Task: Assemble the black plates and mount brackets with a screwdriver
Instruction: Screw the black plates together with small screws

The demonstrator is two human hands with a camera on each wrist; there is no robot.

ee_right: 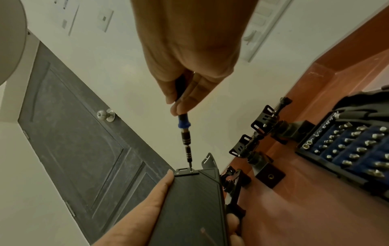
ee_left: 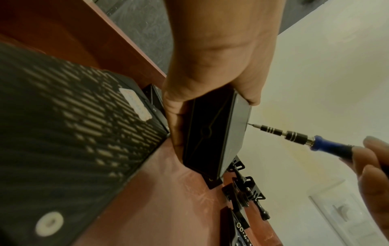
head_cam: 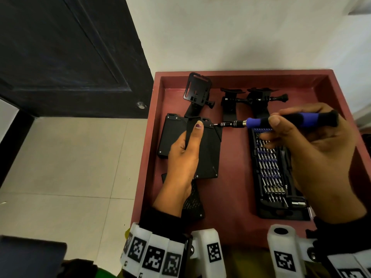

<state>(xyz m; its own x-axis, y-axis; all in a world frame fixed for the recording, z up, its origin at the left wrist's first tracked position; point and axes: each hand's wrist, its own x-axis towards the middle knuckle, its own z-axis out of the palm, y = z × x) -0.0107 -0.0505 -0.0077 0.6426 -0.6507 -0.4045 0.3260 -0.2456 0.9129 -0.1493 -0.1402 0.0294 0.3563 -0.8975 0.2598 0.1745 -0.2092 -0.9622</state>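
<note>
My left hand (head_cam: 186, 151) grips a black plate assembly (head_cam: 208, 155), thumb pressed flat along its top and fingers wrapped underneath; it is held tilted above the red tray (head_cam: 239, 77). In the left wrist view the plate (ee_left: 212, 133) stands on edge between thumb and fingers. My right hand (head_cam: 313, 143) holds a blue and black screwdriver (head_cam: 291, 120) whose tip sits in a screw at the plate's upper right corner. The right wrist view shows the screwdriver (ee_right: 185, 133) pointing down onto the plate's corner tab (ee_right: 186, 171). A second black plate (head_cam: 172, 135) lies partly under the held one.
Three black mount brackets (head_cam: 259, 97) stand along the tray's far side. An open screwdriver bit case (head_cam: 273, 173) lies at the tray's right. A perforated black plate (head_cam: 193, 199) lies under my left wrist. A dark door (head_cam: 70, 57) and tiled floor are to the left.
</note>
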